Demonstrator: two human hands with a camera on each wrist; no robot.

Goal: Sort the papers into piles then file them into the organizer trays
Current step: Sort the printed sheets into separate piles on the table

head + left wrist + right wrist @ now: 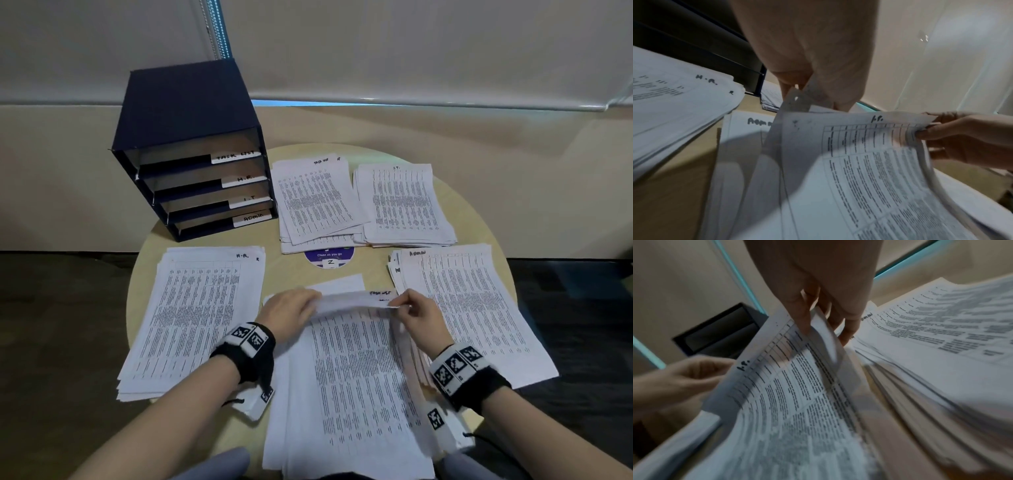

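Observation:
An unsorted stack of printed sheets [352,394] lies at the table's near edge. Both hands lift the far edge of its top sheet [356,301], marked "I.T." [876,119] in the wrist views. My left hand [291,308] pinches the sheet's top left corner [797,97]. My right hand [414,311] pinches the top right corner [813,324]. Four sorted piles lie around: H.R. [195,315] at the left, Task List [315,202] and I.T. [404,202] at the back, Admin [472,308] at the right. The dark blue organizer [191,150] with labelled trays stands back left.
The round beige table [144,274] holds everything. A purple round sticker [329,257] shows between the piles. A wall and window blind rise behind the table. Dark floor surrounds it.

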